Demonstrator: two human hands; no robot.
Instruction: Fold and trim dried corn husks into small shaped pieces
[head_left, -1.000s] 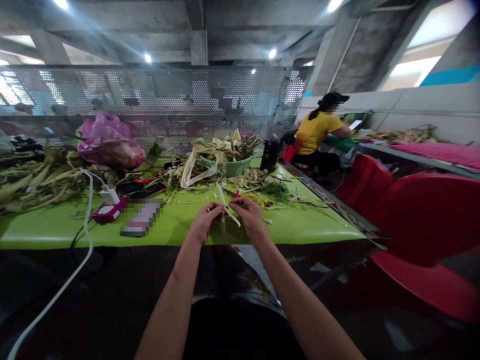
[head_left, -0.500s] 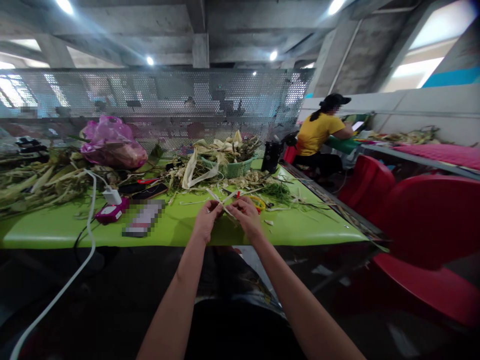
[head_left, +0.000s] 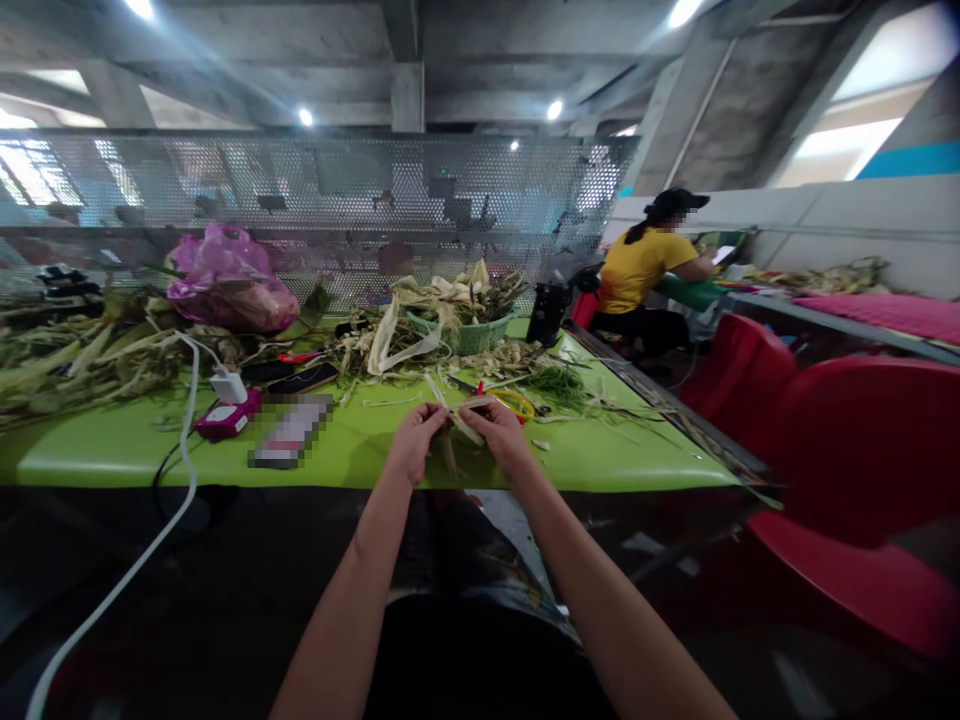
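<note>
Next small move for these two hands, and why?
I'd have the right hand fold one loose end of the pale strips across while the left hand pinches near the middle. Both hands hold the strips at the fingertips, and free ends stick out beyond them.

Black top; dark trousers (pale patches low down); bare forearms.

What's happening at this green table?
A person's left hand and right hand are holding pale, husk-like strips between their fingertips, just above the near edge of the green table. Beyond the hands stands a green basket heaped with dried plant material, and yellow-handled scissors lie near the right hand. Off to the right, another person in a yellow top sits facing a different table.
</note>
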